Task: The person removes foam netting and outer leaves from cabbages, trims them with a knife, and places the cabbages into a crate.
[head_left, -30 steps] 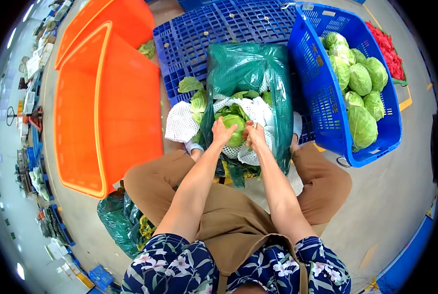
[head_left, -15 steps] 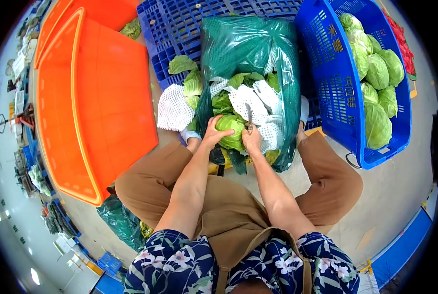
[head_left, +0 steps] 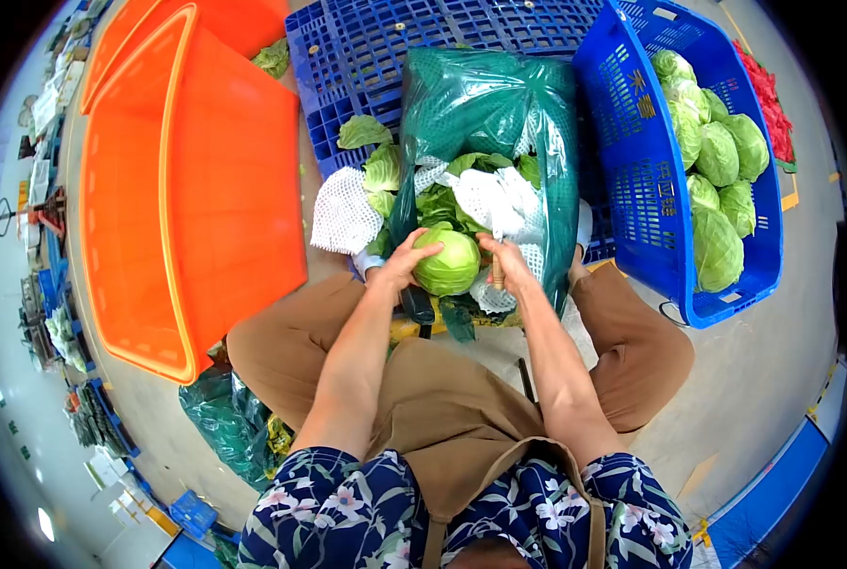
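Note:
A pale green cabbage (head_left: 450, 264) sits at the near edge of the green plastic bag (head_left: 485, 109). My left hand (head_left: 406, 263) is closed around the cabbage's left side, thumb on top. In my right hand (head_left: 509, 262), just right of the cabbage, is a knife (head_left: 497, 274); its brown handle points down toward me and its blade is hard to make out. Beyond the cabbage, loose outer leaves (head_left: 438, 206) and white foam net sleeves (head_left: 499, 201) lie in the bag's mouth.
To the right stands a blue crate (head_left: 637, 180) with several cabbages (head_left: 718, 152). Large orange bins (head_left: 239, 190) stand on the left. A blue pallet (head_left: 348, 66) lies under the bag. Another foam net (head_left: 345, 212) and cut leaves (head_left: 382, 169) are left of the bag.
The cabbage has come slightly toward me and shows a paler, smoother surface. My right hand has turned the knife, its upright blade no longer showing, and moved a little right.

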The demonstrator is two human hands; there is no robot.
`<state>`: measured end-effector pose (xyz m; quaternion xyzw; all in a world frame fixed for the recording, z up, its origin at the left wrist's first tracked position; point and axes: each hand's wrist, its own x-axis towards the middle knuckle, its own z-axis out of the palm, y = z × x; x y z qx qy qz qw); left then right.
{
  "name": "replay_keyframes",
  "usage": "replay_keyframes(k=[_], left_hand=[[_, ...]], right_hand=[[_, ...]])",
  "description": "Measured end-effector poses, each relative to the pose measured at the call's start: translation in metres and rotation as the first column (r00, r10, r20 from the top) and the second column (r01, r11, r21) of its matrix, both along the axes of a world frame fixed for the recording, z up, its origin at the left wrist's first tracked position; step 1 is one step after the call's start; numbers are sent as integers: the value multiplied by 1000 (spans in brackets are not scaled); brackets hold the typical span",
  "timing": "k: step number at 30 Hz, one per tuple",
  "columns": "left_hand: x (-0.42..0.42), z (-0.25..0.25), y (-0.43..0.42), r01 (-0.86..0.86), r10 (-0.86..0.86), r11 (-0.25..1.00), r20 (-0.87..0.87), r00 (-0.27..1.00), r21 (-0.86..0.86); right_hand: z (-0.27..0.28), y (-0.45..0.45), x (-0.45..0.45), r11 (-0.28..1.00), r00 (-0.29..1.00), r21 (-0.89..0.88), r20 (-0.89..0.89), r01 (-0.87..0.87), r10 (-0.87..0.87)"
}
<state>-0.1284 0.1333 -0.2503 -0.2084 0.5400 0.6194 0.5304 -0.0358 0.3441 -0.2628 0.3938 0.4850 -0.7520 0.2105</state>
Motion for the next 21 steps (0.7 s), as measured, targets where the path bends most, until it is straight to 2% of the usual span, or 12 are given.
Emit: replay_keyframes(k=[3, 4, 7, 8, 9, 11, 13, 14, 16, 19, 20, 21], left_hand=[[-5, 4, -20, -44, -2, 943, 140, 990, 330], [-3, 22, -15, -41, 5, 952, 119, 993, 302], [6, 81, 9, 109, -105, 979, -28, 994, 172], [8, 101, 14, 199, -185, 978, -166, 969, 69], [11, 125, 19, 271, -273, 961, -287, 918, -47], [11, 155, 17, 391, -372, 918, -477, 796, -62], [4, 189, 15, 529, -540, 827, -536, 648, -193], [4, 200, 20, 486, -496, 846, -660, 564, -220], [10, 218, 32, 406, -330, 902, -842, 426, -149], [17, 233, 60, 521, -241, 840, -757, 608, 151], [18, 239, 68, 551, -308, 792, -608, 732, 262], [21, 250, 72, 573, -318, 788, -648, 692, 225]], right_hand=[[35, 11, -1, 996, 990, 54, -120, -65, 71], [51, 8, -1, 962, 981, 193, 16, -194, 195], [55, 9, 20, 979, 992, -202, -128, -33, 7], [59, 11, 37, 945, 982, -324, -157, 49, -105], [56, 12, 47, 893, 971, -429, -122, 136, -206], [47, 11, 60, 791, 897, -539, -134, 290, -421], [53, 4, 70, 702, 802, -652, -240, 285, -548], [49, 2, 72, 675, 751, -704, -317, 223, -579], [77, -6, 73, 572, 735, -782, -234, 247, -637], [129, -25, 70, 430, 697, -877, -170, 217, -697], [139, -30, 70, 426, 674, -882, -192, 199, -714], [146, -33, 72, 422, 649, -888, -213, 183, -730]])
